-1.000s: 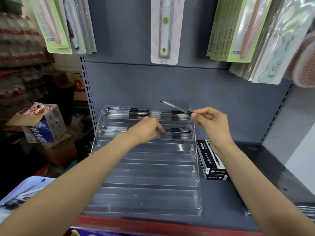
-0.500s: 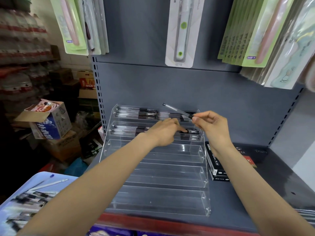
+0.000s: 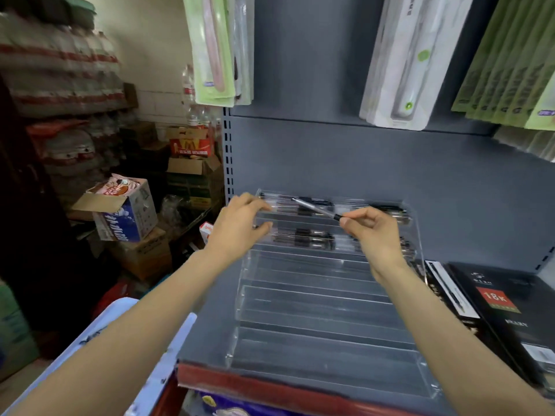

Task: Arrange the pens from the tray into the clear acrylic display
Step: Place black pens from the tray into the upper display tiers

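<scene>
Pen point(image 3: 315, 208): pinched at its dark end by the right hand point(image 3: 375, 232), held just above the top tier of the acrylic display point(image 3: 327, 298).
Long axis: points up and left from the fingers point(image 3: 350, 221), slightly tilted against the tier's left-to-right run.
Nearer hand: the right; I judge it need only level the pen and lower it.
Left hand point(image 3: 240, 226): fingers loosely spread at the display's upper-left corner, holding nothing.
Stocked tiers: the top two hold pens; lower tiers bare.
Tray point(image 3: 141, 367): blue, well left of the display's front.
</scene>
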Tool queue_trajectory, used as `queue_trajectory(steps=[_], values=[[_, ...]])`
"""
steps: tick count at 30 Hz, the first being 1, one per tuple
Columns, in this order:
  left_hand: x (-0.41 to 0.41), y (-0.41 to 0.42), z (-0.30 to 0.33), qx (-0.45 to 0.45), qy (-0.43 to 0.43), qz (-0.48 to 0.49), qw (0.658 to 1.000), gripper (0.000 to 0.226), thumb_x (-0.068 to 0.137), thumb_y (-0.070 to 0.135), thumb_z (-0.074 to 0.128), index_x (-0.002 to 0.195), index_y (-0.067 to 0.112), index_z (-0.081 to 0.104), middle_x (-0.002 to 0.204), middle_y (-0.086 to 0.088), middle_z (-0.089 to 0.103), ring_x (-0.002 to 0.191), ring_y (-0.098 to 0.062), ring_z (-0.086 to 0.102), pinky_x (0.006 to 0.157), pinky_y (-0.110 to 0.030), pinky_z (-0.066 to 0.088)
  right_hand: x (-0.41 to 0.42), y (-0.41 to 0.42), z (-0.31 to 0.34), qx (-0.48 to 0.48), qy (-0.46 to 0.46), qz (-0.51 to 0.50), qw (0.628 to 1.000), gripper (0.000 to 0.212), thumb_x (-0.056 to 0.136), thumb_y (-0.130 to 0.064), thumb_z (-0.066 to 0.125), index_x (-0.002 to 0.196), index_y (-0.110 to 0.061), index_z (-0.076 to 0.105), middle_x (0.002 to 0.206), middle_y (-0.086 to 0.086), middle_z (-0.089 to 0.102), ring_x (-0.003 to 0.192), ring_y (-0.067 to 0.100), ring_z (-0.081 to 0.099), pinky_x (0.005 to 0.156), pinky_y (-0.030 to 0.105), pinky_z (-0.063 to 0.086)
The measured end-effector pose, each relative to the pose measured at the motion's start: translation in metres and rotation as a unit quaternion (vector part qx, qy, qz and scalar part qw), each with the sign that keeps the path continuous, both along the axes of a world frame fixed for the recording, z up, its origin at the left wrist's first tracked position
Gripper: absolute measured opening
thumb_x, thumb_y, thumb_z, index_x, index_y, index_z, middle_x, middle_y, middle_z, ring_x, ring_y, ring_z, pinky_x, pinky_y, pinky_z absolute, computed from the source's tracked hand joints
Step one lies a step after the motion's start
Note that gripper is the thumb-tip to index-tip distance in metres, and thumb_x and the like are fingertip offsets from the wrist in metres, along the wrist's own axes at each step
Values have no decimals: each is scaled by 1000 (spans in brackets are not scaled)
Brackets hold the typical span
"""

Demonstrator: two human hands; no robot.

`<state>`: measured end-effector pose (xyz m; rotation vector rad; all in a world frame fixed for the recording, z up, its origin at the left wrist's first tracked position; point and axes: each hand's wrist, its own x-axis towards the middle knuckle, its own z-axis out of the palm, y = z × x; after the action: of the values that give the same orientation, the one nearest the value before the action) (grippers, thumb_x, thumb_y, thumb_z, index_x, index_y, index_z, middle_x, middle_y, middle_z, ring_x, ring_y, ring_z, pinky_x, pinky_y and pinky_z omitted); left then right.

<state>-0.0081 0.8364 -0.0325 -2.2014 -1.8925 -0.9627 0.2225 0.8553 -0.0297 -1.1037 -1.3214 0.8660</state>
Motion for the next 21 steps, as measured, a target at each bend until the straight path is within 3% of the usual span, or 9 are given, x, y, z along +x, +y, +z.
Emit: queue_trajectory(steps=[3, 5, 10, 15, 18, 21], values=[[-24, -1, 0, -40, -42, 16, 998, 55, 87, 29, 64, 136, 16, 44, 132, -5, 46, 120, -21, 46, 101, -32, 39, -16, 2, -2, 9, -39, 14, 999, 24, 81, 2, 67, 70, -19, 64, 80, 0, 67, 75, 8, 62, 70, 10, 48], [-34, 0, 0, -99, -98, -5, 990, 62, 86, 27, 65, 140, 12, 38, 135, -6, 48, 116, -21, 53, 99, -32, 43, -21, 4, -4, 12, -92, 14, 996, 22, 80, -2, 69, 71, -22, 66, 81, -2, 68, 78, 8, 62, 76, 16, 47], [-40, 0, -2, -179, -132, -88, 971, 48, 89, 16, 61, 135, 17, 48, 129, -1, 58, 112, -16, 59, 94, -23, 42, -31, 7, -4, 19, -230, -4, 973, 7, 81, -11, 71, 78, -17, 71, 84, -4, 69, 82, 17, 65, 75, 22, 46], [-45, 3, -9, -174, -175, -97, 964, 48, 88, 16, 63, 134, 16, 49, 130, -1, 58, 123, -16, 51, 108, -34, 37, -39, 10, -2, 31, -338, 17, 940, 8, 82, -8, 70, 88, -9, 74, 89, 4, 70, 82, 13, 62, 71, 9, 41], [-47, 7, -12, -178, -187, -90, 962, 49, 87, 19, 64, 134, 19, 50, 128, 0, 60, 125, -18, 50, 111, -46, 33, -43, 12, 0, 14, -385, 30, 922, 14, 87, -6, 63, 96, -10, 73, 100, 6, 70, 90, 13, 62, 80, 14, 40], [-47, 7, -13, -183, -197, -95, 959, 49, 88, 17, 63, 135, 18, 49, 130, 0, 59, 125, -18, 50, 109, -46, 36, -45, 14, 2, 23, -446, 42, 894, 25, 91, 0, 53, 104, -10, 72, 111, 8, 68, 102, 19, 61, 85, 12, 36]])
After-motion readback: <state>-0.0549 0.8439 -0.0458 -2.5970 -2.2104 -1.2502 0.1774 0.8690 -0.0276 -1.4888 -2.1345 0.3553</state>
